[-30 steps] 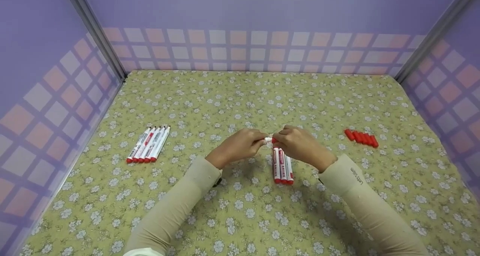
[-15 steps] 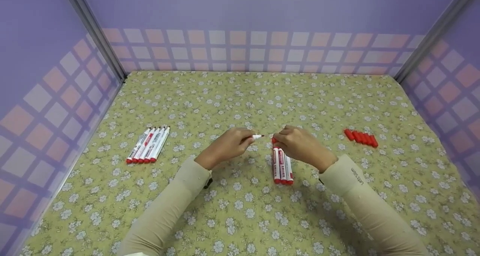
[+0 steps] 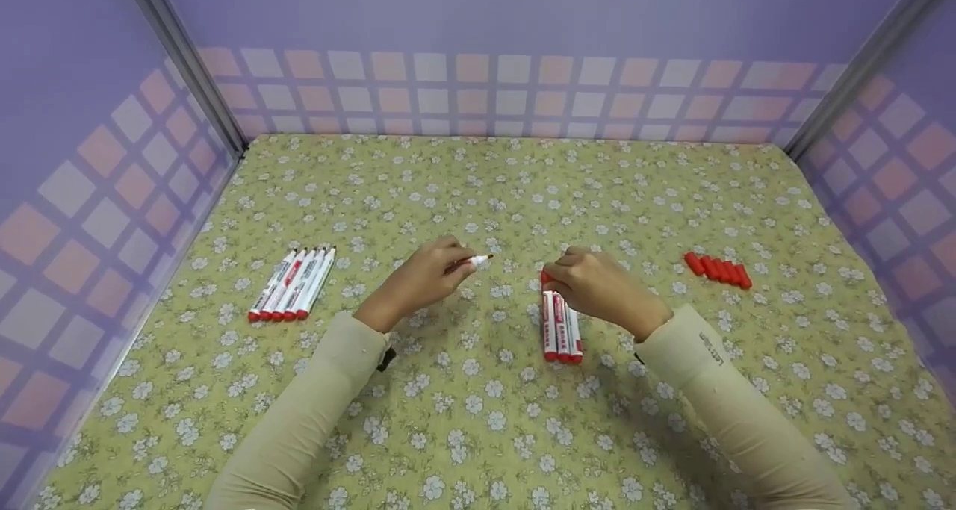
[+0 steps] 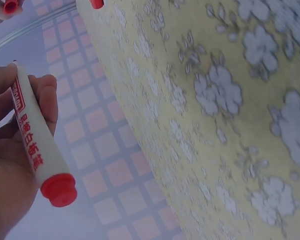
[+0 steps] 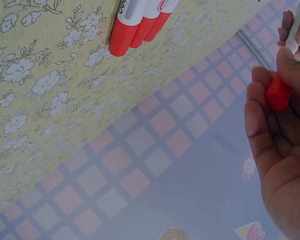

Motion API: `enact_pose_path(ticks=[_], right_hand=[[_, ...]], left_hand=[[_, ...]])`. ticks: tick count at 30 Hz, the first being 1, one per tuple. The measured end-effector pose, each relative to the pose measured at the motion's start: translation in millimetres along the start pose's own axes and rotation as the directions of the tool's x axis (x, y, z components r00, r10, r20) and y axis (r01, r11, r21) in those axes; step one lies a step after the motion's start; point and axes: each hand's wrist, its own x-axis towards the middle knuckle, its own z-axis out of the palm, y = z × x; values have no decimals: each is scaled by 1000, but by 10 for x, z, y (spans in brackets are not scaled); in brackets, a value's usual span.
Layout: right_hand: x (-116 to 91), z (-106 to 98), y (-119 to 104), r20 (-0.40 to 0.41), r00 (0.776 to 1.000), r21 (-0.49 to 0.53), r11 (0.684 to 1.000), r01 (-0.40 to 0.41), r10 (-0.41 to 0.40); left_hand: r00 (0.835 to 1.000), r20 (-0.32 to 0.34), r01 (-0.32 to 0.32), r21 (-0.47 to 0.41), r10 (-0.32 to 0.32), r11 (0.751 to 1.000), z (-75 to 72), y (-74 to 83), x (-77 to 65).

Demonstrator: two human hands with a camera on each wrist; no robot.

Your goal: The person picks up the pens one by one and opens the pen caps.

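My left hand (image 3: 429, 273) grips an uncapped white marker (image 4: 34, 127) with a red end plug, its dark tip pointing right in the head view. Red lettering shows along its barrel in the left wrist view. My right hand (image 3: 594, 282) pinches a red marker cap (image 5: 278, 93) between thumb and fingers, close over the far end of several capped markers (image 3: 560, 327) lying side by side. The two hands are apart, with floral cloth showing between them.
To the left, several uncapped markers (image 3: 293, 284) lie in a row, tips away from me. At the right, several red caps (image 3: 717, 270) lie in a line. Purple checked panels (image 3: 478, 92) border the floral tablecloth (image 3: 478, 189) at the back and sides.
The marker has come out of the red cap. My left hand has moved left with the marker, while my right hand has stayed nearly still with the cap.
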Motion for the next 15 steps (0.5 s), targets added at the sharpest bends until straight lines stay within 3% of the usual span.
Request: enact_pose_path(ticks=[5, 15], right_hand=[[2, -4, -6, 3, 1000, -17, 1000, 7, -7], [2, 3, -18, 6, 1000, -3, 1000, -1, 1]], left_hand=[[997, -53, 51, 11, -51, 999, -85, -68, -62], [980, -95, 174, -19, -175, 985, -227, -250, -150]])
